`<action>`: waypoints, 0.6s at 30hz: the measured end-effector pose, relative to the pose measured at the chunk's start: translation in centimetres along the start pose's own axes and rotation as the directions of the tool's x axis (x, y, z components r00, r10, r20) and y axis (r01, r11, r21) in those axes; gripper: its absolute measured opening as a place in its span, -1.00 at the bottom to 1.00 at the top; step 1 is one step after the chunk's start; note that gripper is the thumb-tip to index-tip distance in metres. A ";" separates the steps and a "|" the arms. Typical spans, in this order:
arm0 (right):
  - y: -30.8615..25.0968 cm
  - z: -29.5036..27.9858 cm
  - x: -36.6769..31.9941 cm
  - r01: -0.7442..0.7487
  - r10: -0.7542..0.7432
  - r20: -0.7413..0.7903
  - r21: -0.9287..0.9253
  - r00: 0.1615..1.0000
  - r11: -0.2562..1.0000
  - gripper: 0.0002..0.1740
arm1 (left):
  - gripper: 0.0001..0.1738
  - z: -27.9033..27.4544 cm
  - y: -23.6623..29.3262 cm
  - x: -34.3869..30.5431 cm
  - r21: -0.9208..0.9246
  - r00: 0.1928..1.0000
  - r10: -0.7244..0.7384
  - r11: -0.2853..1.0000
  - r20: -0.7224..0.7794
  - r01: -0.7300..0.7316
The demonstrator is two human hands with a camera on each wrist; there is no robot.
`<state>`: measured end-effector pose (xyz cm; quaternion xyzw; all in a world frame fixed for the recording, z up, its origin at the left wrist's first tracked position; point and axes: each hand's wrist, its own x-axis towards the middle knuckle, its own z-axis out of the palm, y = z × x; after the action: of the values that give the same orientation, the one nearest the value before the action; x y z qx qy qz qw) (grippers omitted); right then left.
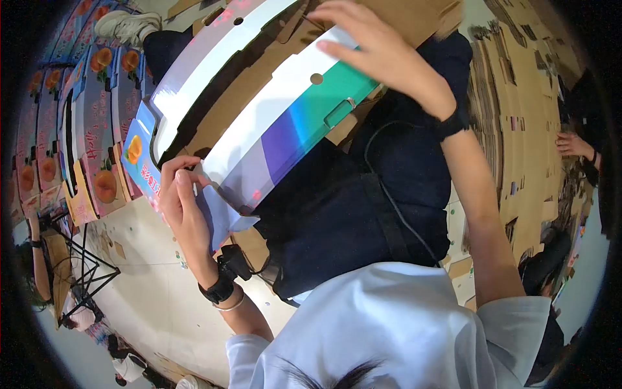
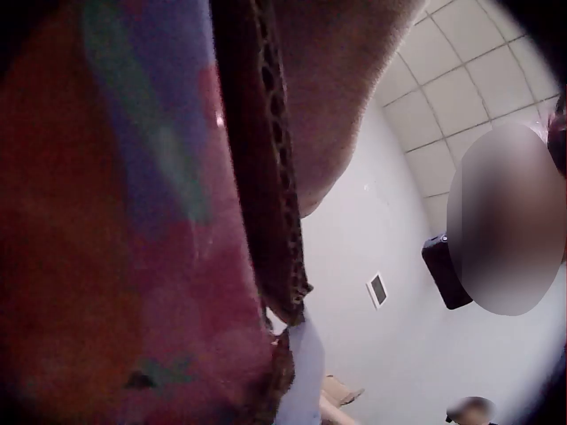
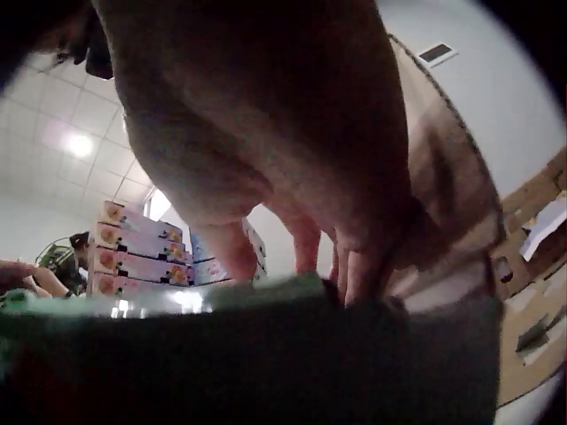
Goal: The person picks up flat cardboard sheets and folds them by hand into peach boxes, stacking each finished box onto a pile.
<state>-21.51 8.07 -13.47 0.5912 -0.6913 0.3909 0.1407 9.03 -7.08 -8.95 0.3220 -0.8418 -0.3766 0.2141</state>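
A partly folded cardboard fruit box, white, purple and green outside and bare brown inside, lies across the person's lap in the head view. The left hand grips its near left corner, fingers bent beside a loose pale-blue flap. At the far right end of the near wall, the right hand reaches over the top edge with its fingers extended. In the right wrist view its fingertips meet the box's green edge. The left wrist view shows the printed panel up close; the left fingertips are hidden there.
Stacked printed fruit boxes stand at the left. Flat brown cardboard sheets are piled at the right. A black folding stand is on the pale floor at lower left. Other people are at both sides, including a hand at far right.
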 end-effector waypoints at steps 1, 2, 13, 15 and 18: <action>0.2 1.4 0.3 -0.001 0.001 -0.001 0.001 1.000 1.000 -0.59 | -0.45 0.1 0.0 0.0 0.002 1.000 0.000 1.000 0.001 0.000; -1.2 3.2 2.6 -0.190 0.191 -0.376 0.041 0.907 0.981 -0.74 | -0.48 0.2 0.1 0.2 -0.022 1.000 0.021 1.000 0.017 -0.021; 1.8 0.9 -0.7 -0.409 0.347 0.470 0.033 0.812 0.912 -0.45 | -0.66 0.6 -0.2 4.3 0.236 0.981 0.053 0.967 0.188 -0.098; 1.4 0.3 -0.6 -0.342 0.333 0.340 -0.036 0.879 0.939 -0.46 | -0.60 0.7 -0.4 5.0 0.149 0.990 0.035 0.987 0.140 -0.056; 1.0 -0.5 0.5 -0.262 0.281 0.227 -0.110 0.932 0.959 -0.49 | -0.55 0.5 -1.9 7.0 0.108 0.990 0.102 0.988 0.099 -0.112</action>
<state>-22.69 8.08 -13.21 0.5269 -0.7931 0.3047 0.0235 4.58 -12.75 -9.92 0.2698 -0.8870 -0.3309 0.1759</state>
